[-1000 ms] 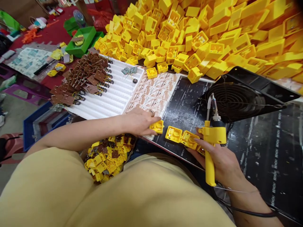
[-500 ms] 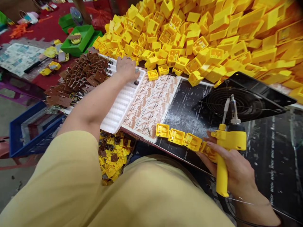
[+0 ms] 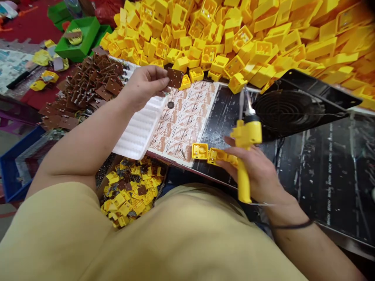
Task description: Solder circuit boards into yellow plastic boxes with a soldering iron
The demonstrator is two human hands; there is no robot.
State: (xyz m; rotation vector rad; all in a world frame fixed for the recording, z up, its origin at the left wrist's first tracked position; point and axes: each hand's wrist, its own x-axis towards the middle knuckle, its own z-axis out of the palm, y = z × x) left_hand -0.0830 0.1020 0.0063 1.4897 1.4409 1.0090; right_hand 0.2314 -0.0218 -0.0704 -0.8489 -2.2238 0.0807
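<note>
Far: heaped yellow plastic housings (image 3: 231, 35); right: black round-grilled fan (image 3: 290, 111). My left hand (image 3: 146, 84) pinches a newly visible brown square circuit board (image 3: 175, 78) near those housings; my right hand (image 3: 259, 171) clasps a yellow pistol-shaped tool (image 3: 248, 133).

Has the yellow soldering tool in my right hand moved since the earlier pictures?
Yes, the soldering tool moved left: its tip, in front of the black fan before, is now left of it.

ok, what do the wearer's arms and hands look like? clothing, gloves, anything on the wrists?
Both the left hand and right hand are ungloved. The left arm has a short, plain pale-yellow sleeve; the right sleeve is out of view. A thin dark band crosses near the right wrist.
</note>
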